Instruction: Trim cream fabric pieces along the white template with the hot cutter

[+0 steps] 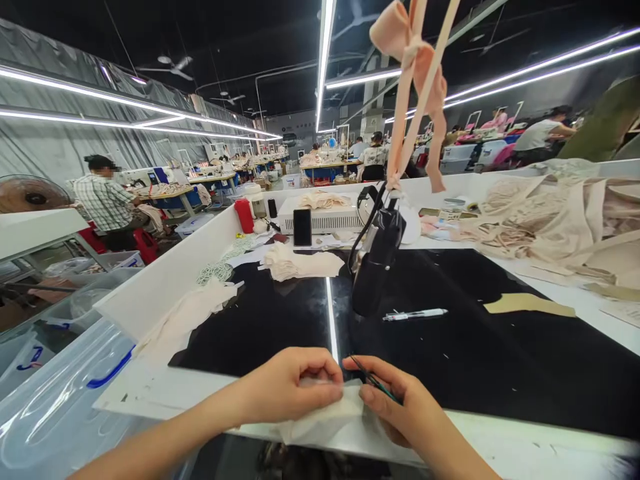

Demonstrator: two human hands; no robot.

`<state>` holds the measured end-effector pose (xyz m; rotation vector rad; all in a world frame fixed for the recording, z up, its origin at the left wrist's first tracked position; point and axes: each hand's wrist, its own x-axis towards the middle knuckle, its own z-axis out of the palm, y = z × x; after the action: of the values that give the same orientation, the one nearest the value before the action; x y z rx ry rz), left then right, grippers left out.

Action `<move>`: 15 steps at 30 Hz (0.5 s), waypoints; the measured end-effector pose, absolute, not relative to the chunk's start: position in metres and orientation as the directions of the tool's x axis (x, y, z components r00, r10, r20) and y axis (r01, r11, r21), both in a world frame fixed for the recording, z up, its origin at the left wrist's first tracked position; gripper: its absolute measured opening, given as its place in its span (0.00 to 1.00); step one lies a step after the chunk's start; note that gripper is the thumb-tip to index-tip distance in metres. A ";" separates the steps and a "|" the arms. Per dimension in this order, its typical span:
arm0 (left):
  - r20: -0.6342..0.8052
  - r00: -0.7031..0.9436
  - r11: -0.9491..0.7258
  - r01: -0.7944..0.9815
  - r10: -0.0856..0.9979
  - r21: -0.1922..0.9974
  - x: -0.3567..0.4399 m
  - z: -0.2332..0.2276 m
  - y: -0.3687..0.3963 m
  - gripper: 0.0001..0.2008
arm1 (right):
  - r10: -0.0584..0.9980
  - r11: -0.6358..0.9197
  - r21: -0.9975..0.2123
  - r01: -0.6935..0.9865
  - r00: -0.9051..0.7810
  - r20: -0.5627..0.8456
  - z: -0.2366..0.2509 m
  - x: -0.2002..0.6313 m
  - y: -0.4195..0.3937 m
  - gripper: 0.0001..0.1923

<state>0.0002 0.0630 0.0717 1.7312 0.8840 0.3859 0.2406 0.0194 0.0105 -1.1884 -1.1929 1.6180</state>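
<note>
At the near edge of the glossy black tabletop [500,360], the left hand [287,387] is curled shut, pinching a pale cream piece of thin fabric [330,420]. The right hand [400,403] grips the same fabric beside it, fingers closed around a thin dark green tool [377,383]. A white pen [415,314] lies on the tabletop beyond the fabric.

Place: garment factory floor | beyond the hands: black work mat [480,360] with cut cloth pieces [300,263], fabric pile [560,220] far right | further back: rows of sewing tables [330,167] with seated workers [107,200] | overhead: long strip lights [324,60], ribbon [417,80] hanging
</note>
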 end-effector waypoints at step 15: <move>-0.330 0.562 0.179 0.307 0.758 0.935 -0.007 0.063 0.064 0.29 | 0.932 -0.276 -0.956 -0.098 -0.270 -0.241 0.019 0.222 0.009 0.42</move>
<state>-0.0072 0.0644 0.0633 1.4073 0.9889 0.4070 0.2219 0.0085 0.0188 -1.1624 -1.1545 1.6595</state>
